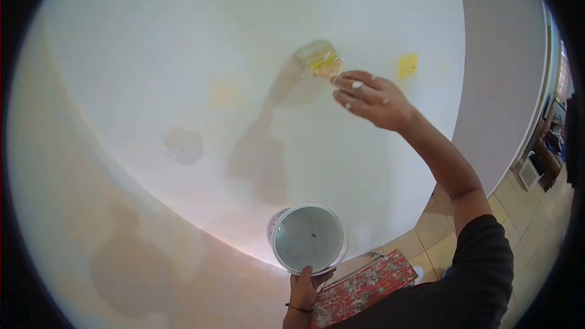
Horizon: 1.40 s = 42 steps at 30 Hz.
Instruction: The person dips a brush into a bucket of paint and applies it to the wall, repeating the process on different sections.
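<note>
- Your left hand (303,290) sits lowest and closest to you, fingers closed on the near rim of the pail (308,239); keep that grip firm and the pail level, since its open mouth faces you and the paint inside looks pale grey.
- Your right hand (370,100) is raised and clamped around the brush (320,60), whose bristles press against the wall (183,55) up and left of your knuckles; the handle itself is hidden in your fist.
- The two hands are well apart, the pail low at centre and the brush high above it.
- The brush looks blurred, so I judge that a stroke is under way: keep it long and even, with light pressure so the bristles fan without dragging.
- A yellow patch (407,66) shows just right of the brush, and a fainter yellow one (223,94) lies to its left; those spots likely need a second pass to cover.
- Greyer blotches (184,145) lower on the wall may be damp paint or shadow; I cannot tell which, so check them before going over them.
- Hold the pail under the brush line if you can, as drips would otherwise fall to the tiled floor (518,219).
- A red, paint-spattered board (365,289) lies just right of your left wrist; keep your elbow off it.
- Someone else (548,152) is far off at the right edge, well clear of your swing.
</note>
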Each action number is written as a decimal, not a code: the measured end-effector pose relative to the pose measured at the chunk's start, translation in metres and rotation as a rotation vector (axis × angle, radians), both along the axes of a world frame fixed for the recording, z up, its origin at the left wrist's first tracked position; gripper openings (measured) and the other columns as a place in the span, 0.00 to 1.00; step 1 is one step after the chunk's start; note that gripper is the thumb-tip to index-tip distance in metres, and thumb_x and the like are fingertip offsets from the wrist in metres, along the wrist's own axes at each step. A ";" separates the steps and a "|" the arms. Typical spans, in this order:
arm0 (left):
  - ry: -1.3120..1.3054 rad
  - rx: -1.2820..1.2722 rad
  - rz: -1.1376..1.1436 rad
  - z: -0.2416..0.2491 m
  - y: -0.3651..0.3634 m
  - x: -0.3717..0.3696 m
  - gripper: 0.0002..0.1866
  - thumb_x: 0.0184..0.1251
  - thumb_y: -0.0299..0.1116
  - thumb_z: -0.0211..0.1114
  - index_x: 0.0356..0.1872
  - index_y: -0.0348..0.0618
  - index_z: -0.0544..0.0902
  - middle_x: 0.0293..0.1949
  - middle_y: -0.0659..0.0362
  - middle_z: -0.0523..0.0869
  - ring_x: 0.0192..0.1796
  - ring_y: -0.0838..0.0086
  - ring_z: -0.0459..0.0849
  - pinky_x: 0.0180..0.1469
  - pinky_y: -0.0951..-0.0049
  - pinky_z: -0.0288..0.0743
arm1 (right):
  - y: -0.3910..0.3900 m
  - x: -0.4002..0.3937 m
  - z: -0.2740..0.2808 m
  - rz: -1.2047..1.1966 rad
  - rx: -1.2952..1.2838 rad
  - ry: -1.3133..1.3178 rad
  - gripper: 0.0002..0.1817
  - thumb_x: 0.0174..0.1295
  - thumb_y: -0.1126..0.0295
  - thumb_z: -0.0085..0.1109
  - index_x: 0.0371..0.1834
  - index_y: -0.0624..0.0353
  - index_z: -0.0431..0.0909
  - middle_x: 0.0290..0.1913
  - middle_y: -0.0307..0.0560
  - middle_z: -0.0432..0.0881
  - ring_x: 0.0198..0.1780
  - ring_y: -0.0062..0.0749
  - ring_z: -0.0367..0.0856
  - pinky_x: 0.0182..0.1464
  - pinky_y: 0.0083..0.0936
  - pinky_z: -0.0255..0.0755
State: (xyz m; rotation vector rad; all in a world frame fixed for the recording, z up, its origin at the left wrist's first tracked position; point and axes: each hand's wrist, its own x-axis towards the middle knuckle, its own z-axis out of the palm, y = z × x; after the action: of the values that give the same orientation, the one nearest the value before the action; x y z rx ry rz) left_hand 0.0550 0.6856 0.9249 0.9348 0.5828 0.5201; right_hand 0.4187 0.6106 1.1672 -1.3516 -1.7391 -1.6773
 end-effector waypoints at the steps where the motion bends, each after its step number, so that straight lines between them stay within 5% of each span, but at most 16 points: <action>1: 0.009 0.010 0.011 0.004 -0.002 0.000 0.28 0.72 0.29 0.48 0.67 0.20 0.57 0.59 0.34 0.75 0.53 0.37 0.84 0.54 0.47 0.87 | 0.004 0.002 -0.011 -0.014 -0.044 -0.026 0.14 0.56 0.72 0.66 0.47 0.53 0.80 0.55 0.39 0.82 0.59 0.37 0.80 0.47 0.28 0.85; 6: -0.007 0.013 0.026 0.005 -0.002 0.002 0.28 0.71 0.29 0.48 0.66 0.19 0.57 0.58 0.34 0.77 0.52 0.37 0.84 0.54 0.49 0.88 | -0.008 -0.017 -0.047 -0.054 -0.360 0.124 0.10 0.59 0.70 0.63 0.44 0.53 0.79 0.52 0.40 0.82 0.58 0.38 0.81 0.54 0.32 0.82; 12: 0.050 0.004 0.037 0.005 -0.002 0.000 0.28 0.71 0.29 0.48 0.66 0.19 0.57 0.58 0.32 0.76 0.52 0.36 0.84 0.53 0.49 0.88 | -0.016 -0.019 0.005 0.006 -0.528 0.358 0.08 0.66 0.66 0.61 0.45 0.54 0.80 0.44 0.39 0.85 0.53 0.37 0.82 0.51 0.34 0.79; 14: 0.015 -0.001 0.034 0.000 0.000 0.000 0.28 0.71 0.29 0.48 0.66 0.18 0.57 0.57 0.32 0.76 0.52 0.35 0.84 0.53 0.48 0.88 | -0.010 -0.016 0.034 0.070 -0.453 0.378 0.09 0.65 0.68 0.65 0.46 0.55 0.82 0.38 0.43 0.85 0.43 0.39 0.83 0.45 0.37 0.78; 19: -0.017 -0.009 0.050 -0.006 0.001 0.000 0.27 0.71 0.28 0.48 0.65 0.18 0.57 0.57 0.32 0.76 0.51 0.34 0.84 0.53 0.47 0.88 | 0.000 -0.019 0.075 0.043 -0.228 0.304 0.10 0.67 0.66 0.62 0.48 0.54 0.81 0.46 0.40 0.87 0.49 0.37 0.84 0.46 0.35 0.81; 23: -0.034 -0.012 0.062 -0.008 0.000 0.000 0.27 0.70 0.28 0.49 0.65 0.18 0.57 0.57 0.32 0.76 0.50 0.34 0.84 0.52 0.46 0.88 | 0.007 -0.017 0.050 0.028 0.002 0.144 0.10 0.64 0.69 0.63 0.47 0.55 0.80 0.50 0.40 0.85 0.53 0.38 0.83 0.44 0.31 0.85; 29: -0.012 -0.039 0.022 0.002 0.000 -0.001 0.25 0.72 0.26 0.47 0.64 0.18 0.58 0.56 0.33 0.77 0.49 0.38 0.86 0.53 0.49 0.88 | 0.007 -0.008 -0.035 0.031 -0.197 0.062 0.11 0.58 0.70 0.64 0.44 0.55 0.79 0.52 0.42 0.83 0.56 0.40 0.81 0.48 0.32 0.83; 32: 0.004 -0.055 0.032 0.006 -0.001 0.001 0.25 0.72 0.26 0.47 0.64 0.18 0.58 0.56 0.33 0.77 0.49 0.38 0.86 0.54 0.49 0.88 | -0.003 -0.023 -0.053 0.047 -0.293 0.191 0.09 0.60 0.70 0.65 0.43 0.56 0.79 0.47 0.43 0.84 0.50 0.37 0.84 0.46 0.32 0.83; 35: 0.017 -0.050 0.035 0.012 -0.004 0.000 0.25 0.72 0.26 0.47 0.64 0.18 0.59 0.56 0.34 0.77 0.50 0.38 0.85 0.54 0.49 0.88 | 0.002 -0.036 -0.059 0.257 -0.114 0.670 0.06 0.61 0.75 0.67 0.39 0.60 0.81 0.40 0.45 0.88 0.37 0.36 0.87 0.43 0.28 0.82; 36: 0.024 -0.047 0.029 0.009 -0.003 0.000 0.25 0.72 0.26 0.47 0.64 0.18 0.59 0.56 0.34 0.77 0.50 0.38 0.85 0.54 0.49 0.88 | 0.010 -0.040 -0.059 0.252 -0.108 0.676 0.06 0.61 0.75 0.67 0.39 0.60 0.81 0.40 0.45 0.88 0.37 0.36 0.87 0.43 0.28 0.82; 38: 0.007 -0.020 0.030 0.000 0.000 0.000 0.28 0.70 0.28 0.47 0.66 0.17 0.55 0.58 0.29 0.74 0.53 0.32 0.83 0.55 0.44 0.86 | 0.032 -0.046 -0.061 0.609 0.168 1.075 0.05 0.63 0.76 0.66 0.40 0.63 0.84 0.40 0.46 0.88 0.40 0.30 0.87 0.43 0.26 0.81; 39: 0.007 -0.011 0.029 -0.001 0.000 0.000 0.28 0.70 0.28 0.47 0.66 0.17 0.55 0.58 0.29 0.74 0.53 0.32 0.83 0.55 0.44 0.86 | 0.044 -0.047 -0.066 0.728 0.230 1.131 0.06 0.66 0.76 0.63 0.43 0.65 0.85 0.35 0.48 0.88 0.33 0.21 0.83 0.39 0.20 0.77; 42: 0.020 0.046 0.031 0.002 -0.002 0.001 0.28 0.71 0.27 0.46 0.66 0.16 0.54 0.58 0.28 0.74 0.53 0.32 0.82 0.58 0.43 0.85 | 0.070 -0.044 -0.084 0.890 0.226 1.387 0.07 0.66 0.76 0.63 0.44 0.66 0.85 0.39 0.47 0.88 0.38 0.21 0.84 0.42 0.20 0.78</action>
State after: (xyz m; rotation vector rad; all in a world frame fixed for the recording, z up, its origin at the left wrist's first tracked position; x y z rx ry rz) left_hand 0.0556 0.6833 0.9266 0.9772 0.6058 0.5546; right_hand 0.3752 0.6806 1.0835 -0.9205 -0.9287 -0.2025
